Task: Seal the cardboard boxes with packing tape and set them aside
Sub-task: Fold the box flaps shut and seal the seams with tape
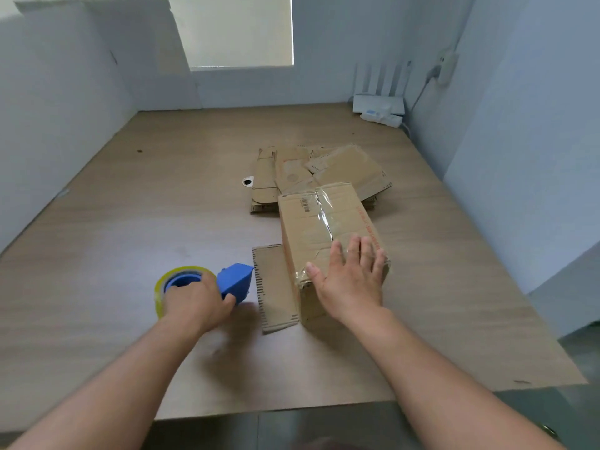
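A brown cardboard box [328, 228] lies lengthwise on the table [130, 222]. Clear packing tape [324, 216] runs along its top seam and wrinkles over the near end. A flat cardboard flap [274, 287] lies against its left side. Just left of the flap is a blue tape dispenser [235, 280] with a yellowish roll [158, 297]. Flattened cardboard boxes [292, 177] are stacked behind the box.

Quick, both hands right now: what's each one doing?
Left hand: closed around the blue tape dispenser.
Right hand: open, fingers straight, resting flat on the taped cardboard box.
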A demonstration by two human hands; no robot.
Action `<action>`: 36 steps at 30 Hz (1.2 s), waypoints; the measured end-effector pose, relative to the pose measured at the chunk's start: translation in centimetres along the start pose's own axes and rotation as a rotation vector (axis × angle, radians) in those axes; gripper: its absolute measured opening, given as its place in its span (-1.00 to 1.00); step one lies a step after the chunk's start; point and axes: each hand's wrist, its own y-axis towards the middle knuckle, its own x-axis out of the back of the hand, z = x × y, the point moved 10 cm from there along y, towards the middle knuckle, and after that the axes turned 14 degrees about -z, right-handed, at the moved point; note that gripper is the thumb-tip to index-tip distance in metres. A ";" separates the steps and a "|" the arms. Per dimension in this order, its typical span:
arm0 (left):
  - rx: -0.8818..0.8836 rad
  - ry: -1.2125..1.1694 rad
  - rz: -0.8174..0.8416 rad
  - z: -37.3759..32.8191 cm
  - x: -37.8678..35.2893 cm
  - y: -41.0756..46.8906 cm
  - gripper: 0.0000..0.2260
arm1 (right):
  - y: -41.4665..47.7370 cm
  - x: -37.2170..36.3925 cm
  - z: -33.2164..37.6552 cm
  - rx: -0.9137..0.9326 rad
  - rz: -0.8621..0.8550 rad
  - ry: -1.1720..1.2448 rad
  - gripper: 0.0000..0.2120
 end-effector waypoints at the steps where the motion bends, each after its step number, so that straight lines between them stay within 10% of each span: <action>1: -0.017 0.018 0.006 0.0 -0.9 -0.1 -0.62 | 0.1 -0.1 0.5 -0.003 -0.006 0.010 -0.26; 10: 0.155 -0.152 -0.007 1.8 -3.5 -1.3 -0.60 | 0.4 0.7 0.3 0.004 -0.071 0.217 -0.31; 15: 0.301 -1.015 -0.155 -4.0 3.7 -2.6 -0.58 | 0.1 4.8 -4.3 -0.202 -0.404 0.442 -0.30; 21: 0.259 -1.202 0.015 -13.2 4.3 -3.3 -0.36 | 0.2 1.1 -4.6 -0.316 -0.090 0.221 0.10; 30: 0.310 -1.253 0.016 -13.0 3.0 -3.1 -0.47 | 2.0 1.1 -9.4 -0.379 -0.245 0.874 -0.86; 36: 0.235 -1.265 0.072 -12.0 2.5 -2.0 -0.37 | 3.4 1.6 -10.0 -0.230 -0.042 0.898 -0.76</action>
